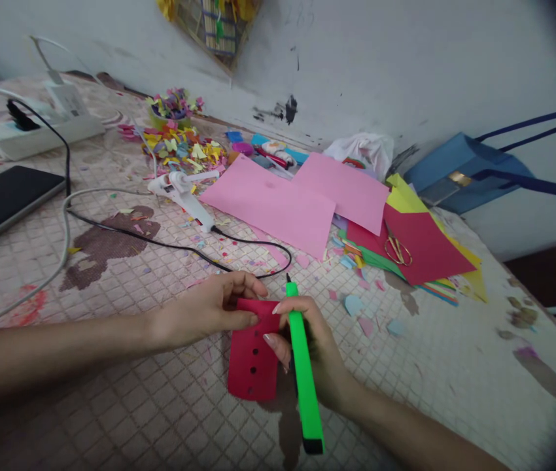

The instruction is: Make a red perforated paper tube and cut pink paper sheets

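Observation:
A red paper strip (253,366) with several dark dots down its middle is held over the patterned tablecloth. My left hand (224,306) pinches its upper left part, the thumb lying on the front. At the strip's upper right edge is my right hand (312,340), whose fingers are closed around a bright green marker (304,373). The marker's dark tip points up and away, clear of the paper, and its black end is toward me. Part of the strip's top is hidden by my fingers.
Beyond my hands lie a white glue gun (184,199) with a black cord, pink sheets (278,203), and red sheets (425,245) with gold scissors (398,250). Paper scraps (184,147), a power strip (37,134), a black device (8,196) and a blue bag (469,170) stand farther out.

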A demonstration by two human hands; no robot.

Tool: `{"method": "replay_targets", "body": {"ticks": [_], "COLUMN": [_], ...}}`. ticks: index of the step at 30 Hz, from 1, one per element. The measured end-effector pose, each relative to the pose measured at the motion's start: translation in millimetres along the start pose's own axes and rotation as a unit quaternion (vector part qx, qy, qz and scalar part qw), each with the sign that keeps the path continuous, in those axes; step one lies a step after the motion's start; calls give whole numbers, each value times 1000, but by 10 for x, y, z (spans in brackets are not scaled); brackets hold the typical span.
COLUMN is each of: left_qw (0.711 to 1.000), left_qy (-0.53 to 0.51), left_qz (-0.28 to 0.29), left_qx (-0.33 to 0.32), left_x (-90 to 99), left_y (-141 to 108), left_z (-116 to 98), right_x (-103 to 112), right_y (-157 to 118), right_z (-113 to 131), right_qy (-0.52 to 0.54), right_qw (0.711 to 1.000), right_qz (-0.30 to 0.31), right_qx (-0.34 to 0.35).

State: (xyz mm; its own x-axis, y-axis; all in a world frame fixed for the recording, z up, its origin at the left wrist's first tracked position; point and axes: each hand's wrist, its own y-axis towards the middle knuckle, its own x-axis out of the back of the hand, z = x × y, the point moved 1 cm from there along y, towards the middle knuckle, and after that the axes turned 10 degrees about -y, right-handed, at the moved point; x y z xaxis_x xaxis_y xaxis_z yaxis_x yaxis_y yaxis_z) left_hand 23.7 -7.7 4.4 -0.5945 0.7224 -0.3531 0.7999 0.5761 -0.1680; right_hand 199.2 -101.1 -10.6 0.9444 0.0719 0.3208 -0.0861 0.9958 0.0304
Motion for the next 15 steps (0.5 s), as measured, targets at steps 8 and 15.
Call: {"method": "replay_targets", "body": {"ticks": [8,15], "left_qw": [997,992], "left_qy": [74,118], "left_qz": [-27,-45], "left_qx": [-16,-19], "left_x": [-46,-57], "left_y": [1,-15], "left_z": [-13,-50], "right_x": [7,14], "right_y": [4,11], "right_z": [25,27], "right_qy": [-25,-43], "right_qw": [1000,999], "right_qz": [3,-3], "right_qx": [18,23]}}
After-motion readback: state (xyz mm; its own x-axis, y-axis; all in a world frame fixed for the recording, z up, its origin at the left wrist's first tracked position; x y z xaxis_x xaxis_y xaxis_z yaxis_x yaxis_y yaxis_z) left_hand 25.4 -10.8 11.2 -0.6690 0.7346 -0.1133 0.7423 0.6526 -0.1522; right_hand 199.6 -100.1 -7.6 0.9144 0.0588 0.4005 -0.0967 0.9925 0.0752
